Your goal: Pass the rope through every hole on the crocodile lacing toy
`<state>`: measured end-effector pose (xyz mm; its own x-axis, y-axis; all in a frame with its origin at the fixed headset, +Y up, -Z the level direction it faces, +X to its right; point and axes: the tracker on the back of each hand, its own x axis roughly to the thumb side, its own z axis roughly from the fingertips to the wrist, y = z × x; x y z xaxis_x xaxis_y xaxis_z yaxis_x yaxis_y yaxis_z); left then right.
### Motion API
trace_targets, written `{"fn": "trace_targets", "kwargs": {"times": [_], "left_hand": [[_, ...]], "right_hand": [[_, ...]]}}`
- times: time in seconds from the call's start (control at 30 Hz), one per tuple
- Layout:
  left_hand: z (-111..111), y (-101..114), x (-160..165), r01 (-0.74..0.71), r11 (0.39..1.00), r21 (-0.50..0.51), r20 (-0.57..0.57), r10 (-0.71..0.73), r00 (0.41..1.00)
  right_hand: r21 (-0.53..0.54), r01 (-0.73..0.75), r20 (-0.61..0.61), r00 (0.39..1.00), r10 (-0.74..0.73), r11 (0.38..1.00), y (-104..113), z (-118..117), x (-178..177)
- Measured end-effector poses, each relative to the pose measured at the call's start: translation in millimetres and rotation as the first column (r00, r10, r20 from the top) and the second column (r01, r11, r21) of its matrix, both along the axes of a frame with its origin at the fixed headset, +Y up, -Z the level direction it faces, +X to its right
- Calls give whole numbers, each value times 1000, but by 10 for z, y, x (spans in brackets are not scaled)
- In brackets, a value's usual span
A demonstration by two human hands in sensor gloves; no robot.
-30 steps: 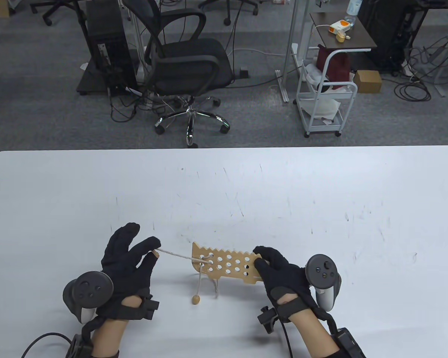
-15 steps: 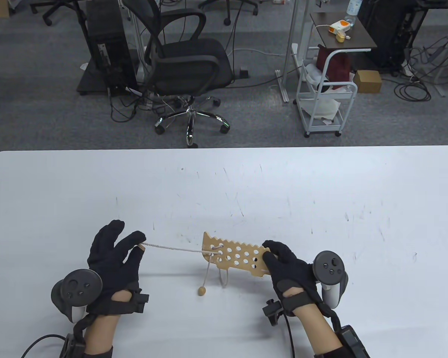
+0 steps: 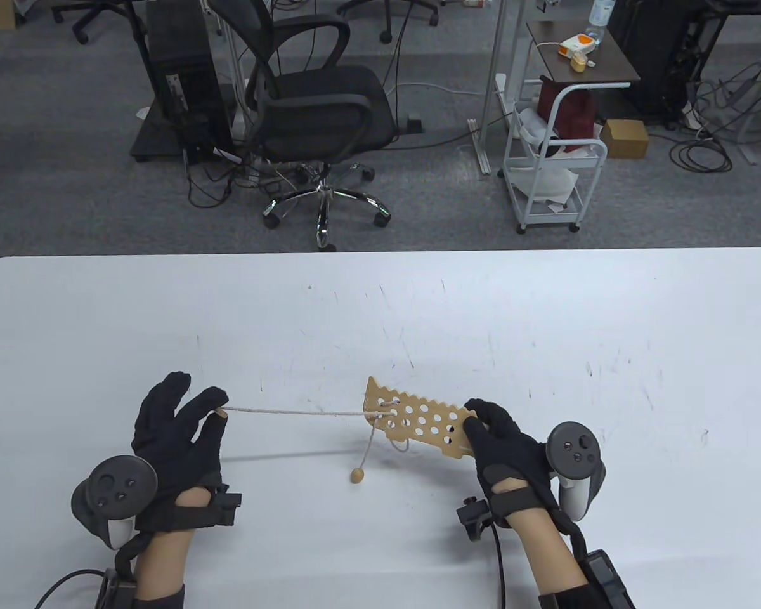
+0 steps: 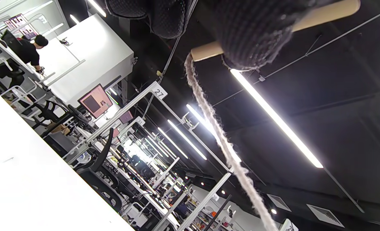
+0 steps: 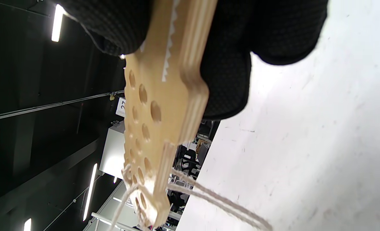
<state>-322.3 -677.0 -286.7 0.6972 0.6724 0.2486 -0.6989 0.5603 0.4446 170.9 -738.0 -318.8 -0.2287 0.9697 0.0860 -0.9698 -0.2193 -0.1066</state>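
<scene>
Table view: flat plywood crocodile toy, pale tan, saw-tooth upper edge, rows of round holes, is held above the white, scuffed desk, tilted, narrow end toward the left. Right hand, black knit glove, grips the toy's right end w/ fingers curled round it. Left hand pinches the wooden needle tip of the rope between thumb and forefinger; other fingers spread. Rope is beige, twisted fibre, drawn taut and near level from needle to the holes at the toy's left end. A short tail hangs from the toy and ends in a small round wooden bead, resting on or just above the desk; cannot tell which.

Vs 0.5 s ago: left hand farther left, toy and right hand farther right and slightly up; taut span longer, loop under the toy smaller.

Left wrist view: smooth dowel-like needle tip clamped by gloved fingertips; fuzzy rope runs down-right from it.

Right wrist view: toy seen edge-on, ply layers visible, gripped between fingers; rope strands leave its far end.
</scene>
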Motion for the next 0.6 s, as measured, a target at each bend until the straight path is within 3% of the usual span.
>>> {"fn": "trace_targets", "kwargs": {"times": [0.6], "left_hand": [[49, 59, -216, -78, 997, 30, -76, 80, 994]], "right_hand": [[-37, 15, 117, 993, -10, 999, -100, -94, 248]]}}
